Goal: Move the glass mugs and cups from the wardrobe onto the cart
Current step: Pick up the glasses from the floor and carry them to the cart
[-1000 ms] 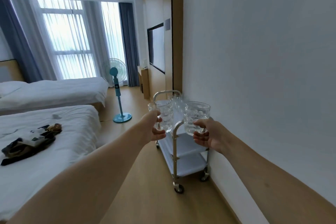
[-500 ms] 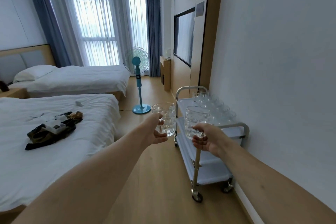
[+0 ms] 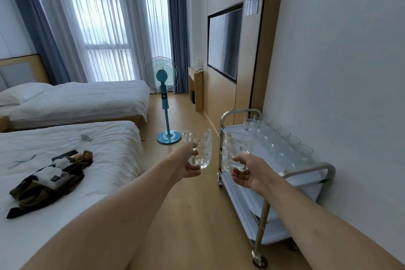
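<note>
Mugs fill both hands. The left hand (image 3: 190, 165) has its fingers curled round the handle of a dimpled glass mug (image 3: 198, 147), held upright in the air just left of the cart (image 3: 311, 172), over the wooden floor. The right hand (image 3: 248, 172) grips the handle of a second glass mug (image 3: 237, 149), upright too, at the cart's near left edge above its top shelf. The two mugs are near each other but apart. On the cart's top shelf, along the side nearest the wall, stand rows of clear glass cups (image 3: 282, 140). No writing on mugs or cart can be read.

Compared with half a second ago, the cart sits nearer and lower in view, more of its top shelf shows, and both mugs are closer to it.
</note>
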Action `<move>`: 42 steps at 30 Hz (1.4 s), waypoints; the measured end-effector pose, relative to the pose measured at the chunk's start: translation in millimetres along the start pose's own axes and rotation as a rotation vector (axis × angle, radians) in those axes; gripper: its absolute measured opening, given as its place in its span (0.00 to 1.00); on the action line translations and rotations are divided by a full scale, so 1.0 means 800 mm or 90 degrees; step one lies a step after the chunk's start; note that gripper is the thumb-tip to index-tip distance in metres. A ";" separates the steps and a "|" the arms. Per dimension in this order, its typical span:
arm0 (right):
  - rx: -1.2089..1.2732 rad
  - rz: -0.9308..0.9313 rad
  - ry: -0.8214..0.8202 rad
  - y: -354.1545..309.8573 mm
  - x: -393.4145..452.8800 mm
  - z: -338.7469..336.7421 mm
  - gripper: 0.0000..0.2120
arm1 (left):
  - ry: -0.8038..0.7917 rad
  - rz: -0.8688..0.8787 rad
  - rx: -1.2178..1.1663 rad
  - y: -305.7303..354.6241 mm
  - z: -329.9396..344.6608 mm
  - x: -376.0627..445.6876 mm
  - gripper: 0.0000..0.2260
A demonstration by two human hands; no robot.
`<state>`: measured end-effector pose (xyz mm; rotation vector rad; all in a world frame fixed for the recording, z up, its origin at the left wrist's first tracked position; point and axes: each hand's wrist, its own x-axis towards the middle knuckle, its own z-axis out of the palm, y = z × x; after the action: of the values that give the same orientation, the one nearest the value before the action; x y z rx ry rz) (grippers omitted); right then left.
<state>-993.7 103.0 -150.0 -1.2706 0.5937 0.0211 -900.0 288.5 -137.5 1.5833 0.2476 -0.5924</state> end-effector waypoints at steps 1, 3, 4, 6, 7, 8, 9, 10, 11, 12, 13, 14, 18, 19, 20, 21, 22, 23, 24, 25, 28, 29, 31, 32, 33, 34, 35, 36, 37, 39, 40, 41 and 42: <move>-0.002 0.005 0.005 -0.001 0.009 0.007 0.06 | -0.003 -0.007 -0.001 0.006 -0.006 0.012 0.13; -0.010 0.020 0.017 -0.002 0.029 0.020 0.06 | -0.006 -0.022 -0.001 0.016 -0.016 0.037 0.13; -0.013 0.025 0.020 -0.003 0.039 0.027 0.06 | -0.007 -0.026 0.001 0.020 -0.020 0.049 0.13; -0.019 0.028 0.018 -0.007 0.064 0.040 0.06 | -0.008 -0.022 0.003 0.028 -0.028 0.073 0.13; -0.022 0.028 0.016 -0.009 0.079 0.045 0.06 | -0.008 -0.021 0.001 0.032 -0.032 0.085 0.13; -0.024 0.030 0.014 -0.011 0.094 0.050 0.06 | -0.008 -0.023 0.000 0.036 -0.036 0.097 0.13; -0.026 0.033 0.012 -0.014 0.110 0.055 0.07 | -0.006 -0.026 0.001 0.040 -0.040 0.109 0.13; -0.025 0.035 0.009 -0.018 0.126 0.060 0.07 | -0.003 -0.028 0.003 0.046 -0.044 0.123 0.13; -0.021 0.036 0.004 -0.023 0.144 0.065 0.07 | 0.000 -0.026 0.003 0.052 -0.047 0.137 0.13; -0.016 0.036 -0.003 -0.029 0.163 0.070 0.07 | 0.005 -0.018 0.002 0.058 -0.050 0.153 0.12; -0.011 0.036 -0.009 -0.036 0.183 0.075 0.08 | 0.010 -0.009 0.001 0.067 -0.052 0.170 0.12; -0.008 0.036 -0.014 -0.042 0.205 0.081 0.08 | 0.014 -0.001 -0.001 0.076 -0.053 0.187 0.11; 0.009 0.050 -0.018 -0.070 0.290 0.101 0.10 | 0.037 -0.019 0.021 0.123 -0.055 0.259 0.12; 0.018 0.055 -0.018 -0.077 0.311 0.106 0.11 | 0.043 -0.023 0.027 0.136 -0.054 0.279 0.12; 0.024 0.058 -0.018 -0.084 0.330 0.109 0.12 | 0.049 -0.024 0.033 0.149 -0.053 0.299 0.12; 0.026 0.060 -0.018 -0.091 0.349 0.112 0.13 | 0.053 -0.022 0.036 0.162 -0.052 0.320 0.12; 0.025 0.060 -0.016 -0.098 0.368 0.114 0.14 | 0.055 -0.018 0.037 0.172 -0.050 0.340 0.12; 0.023 0.060 -0.014 -0.104 0.387 0.116 0.15 | 0.053 -0.016 0.036 0.182 -0.047 0.360 0.12; 0.021 0.059 -0.010 -0.109 0.404 0.118 0.15 | 0.048 -0.015 0.034 0.190 -0.045 0.379 0.12; 0.017 0.059 -0.005 -0.114 0.421 0.120 0.14 | 0.041 -0.016 0.030 0.196 -0.044 0.398 0.12; 0.009 0.064 0.019 -0.126 0.467 0.129 0.10 | 0.024 -0.026 0.026 0.209 -0.043 0.447 0.12; 0.009 0.069 0.031 -0.128 0.480 0.133 0.09 | 0.017 -0.033 0.029 0.213 -0.044 0.463 0.12; 0.014 0.081 0.053 -0.131 0.504 0.142 0.07 | 0.000 -0.049 0.044 0.221 -0.046 0.493 0.13; 0.016 0.085 0.061 -0.132 0.515 0.146 0.07 | -0.011 -0.057 0.051 0.226 -0.048 0.510 0.13; 0.017 0.087 0.069 -0.133 0.528 0.150 0.07 | -0.022 -0.061 0.057 0.231 -0.050 0.527 0.13; 0.019 0.087 0.076 -0.134 0.539 0.155 0.07 | -0.034 -0.060 0.062 0.237 -0.051 0.545 0.13; 0.025 0.084 0.087 -0.134 0.552 0.160 0.08 | -0.047 -0.056 0.068 0.242 -0.053 0.562 0.13; 0.033 0.079 0.099 -0.134 0.564 0.166 0.08 | -0.059 -0.050 0.072 0.247 -0.055 0.579 0.13; 0.041 0.074 0.113 -0.136 0.575 0.174 0.08 | -0.069 -0.047 0.075 0.254 -0.057 0.596 0.13; 0.065 0.075 0.146 -0.137 0.593 0.189 0.07 | -0.091 -0.055 0.092 0.268 -0.062 0.624 0.13; 0.077 0.078 0.157 -0.138 0.600 0.197 0.06 | -0.104 -0.059 0.105 0.276 -0.065 0.637 0.13; 0.086 0.080 0.166 -0.139 0.607 0.204 0.06 | -0.118 -0.061 0.117 0.284 -0.067 0.652 0.12; 0.094 0.081 0.177 -0.139 0.612 0.210 0.06 | -0.131 -0.060 0.127 0.290 -0.068 0.666 0.12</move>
<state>-471.9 69.5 -233.3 -1.0989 0.8990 -0.0931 -325.7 213.3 -208.9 1.6938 0.1115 -0.8689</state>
